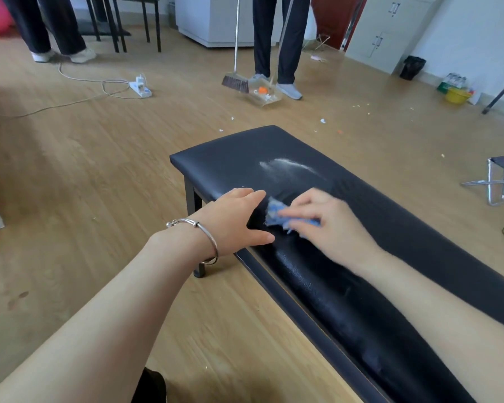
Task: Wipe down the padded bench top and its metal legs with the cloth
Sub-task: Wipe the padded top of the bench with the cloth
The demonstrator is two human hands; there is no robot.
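Note:
A long black padded bench top (390,228) runs from the frame's middle toward the lower right. One black metal leg (193,216) shows under its near left corner. A white powdery smear (285,164) lies on the padding near the far end. My right hand (329,225) presses a small blue cloth (277,214) onto the padding, its fingers spread over the cloth; the hand is blurred. My left hand (239,219), a silver bangle on its wrist, rests flat on the bench's left edge beside the cloth with straight fingers.
A person with a broom (235,82) and dustpan (262,96) stands beyond the bench's far end. A power strip (140,88) with cables lies on the wooden floor at left. A folding stool (498,181) stands to the right. Small scraps dot the floor.

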